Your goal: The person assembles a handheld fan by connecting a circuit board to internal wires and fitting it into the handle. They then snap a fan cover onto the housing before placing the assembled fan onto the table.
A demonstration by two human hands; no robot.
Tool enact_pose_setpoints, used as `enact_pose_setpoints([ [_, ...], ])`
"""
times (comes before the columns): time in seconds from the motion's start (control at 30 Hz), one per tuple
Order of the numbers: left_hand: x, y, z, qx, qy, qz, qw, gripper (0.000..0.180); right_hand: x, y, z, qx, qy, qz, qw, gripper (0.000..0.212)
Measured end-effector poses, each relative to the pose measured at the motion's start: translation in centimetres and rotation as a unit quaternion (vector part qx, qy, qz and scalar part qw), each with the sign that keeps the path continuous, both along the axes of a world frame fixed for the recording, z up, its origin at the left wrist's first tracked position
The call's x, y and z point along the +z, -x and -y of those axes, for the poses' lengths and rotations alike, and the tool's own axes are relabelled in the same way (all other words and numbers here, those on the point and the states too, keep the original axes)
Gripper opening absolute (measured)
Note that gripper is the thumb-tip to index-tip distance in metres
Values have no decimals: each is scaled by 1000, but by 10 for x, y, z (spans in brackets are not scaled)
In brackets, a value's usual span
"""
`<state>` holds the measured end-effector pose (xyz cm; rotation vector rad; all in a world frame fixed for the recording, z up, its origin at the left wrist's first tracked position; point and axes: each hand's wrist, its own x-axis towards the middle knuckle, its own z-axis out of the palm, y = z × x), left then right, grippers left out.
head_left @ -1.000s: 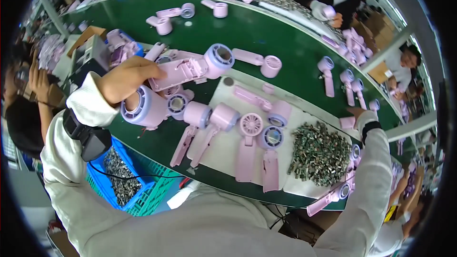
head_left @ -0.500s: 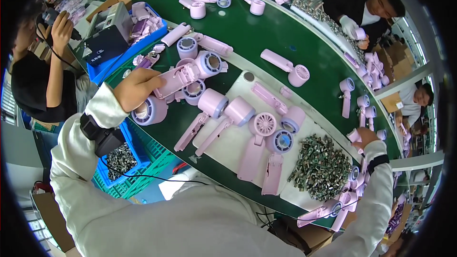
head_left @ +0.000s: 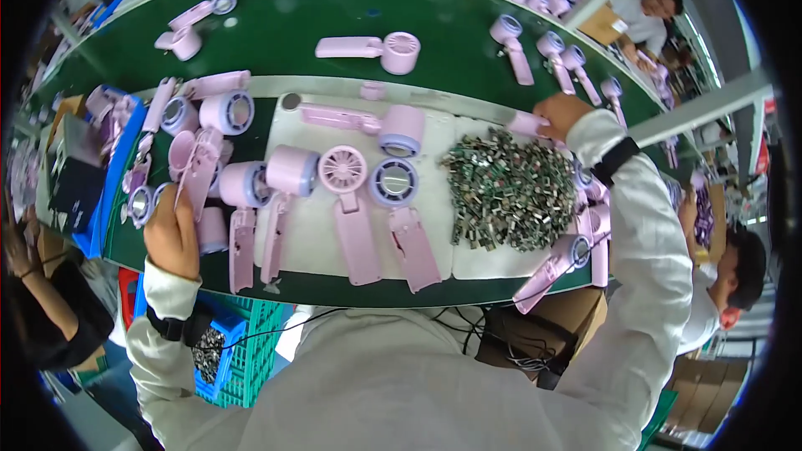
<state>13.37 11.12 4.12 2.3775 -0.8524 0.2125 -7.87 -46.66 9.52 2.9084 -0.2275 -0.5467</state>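
My left hand [head_left: 173, 234] is closed on the pink handle shell of a handheld fan [head_left: 200, 169], held tilted up among pink fan parts at the left end of the work surface. At the far right corner of the white board, my right hand [head_left: 570, 113] grips a small pink plastic piece [head_left: 528, 124]; its fingertips are partly hidden. Close by lies a heap of small circuit boards [head_left: 511, 192]. Between my hands, pink fans with round heads rest on the white board [head_left: 316, 252], among them one with a spoked grille [head_left: 342, 169].
A green conveyor belt [head_left: 276, 21] carrying spaced-out fans runs along the far side. To the left stands a blue bin [head_left: 117, 184] of parts. Several fans cluster beside the heap's right edge. A metal post [head_left: 702, 108] crosses the right side. Co-workers sit at both sides.
My view has swung to the right, so the scene appears shifted left. The handle shell in my left hand has turned more upright. My right hand still grips the pink piece.
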Motion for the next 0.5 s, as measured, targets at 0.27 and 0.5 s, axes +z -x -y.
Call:
enact_pose_setpoints([
  [0.27,18,10,17,19,-59,71,996,18,20,5,-35,-38,81,-9,996,24],
  [0.5,24,-11,1,-3,-136,137,981,21,-1,20,-23,-68,105,65,990,22],
])
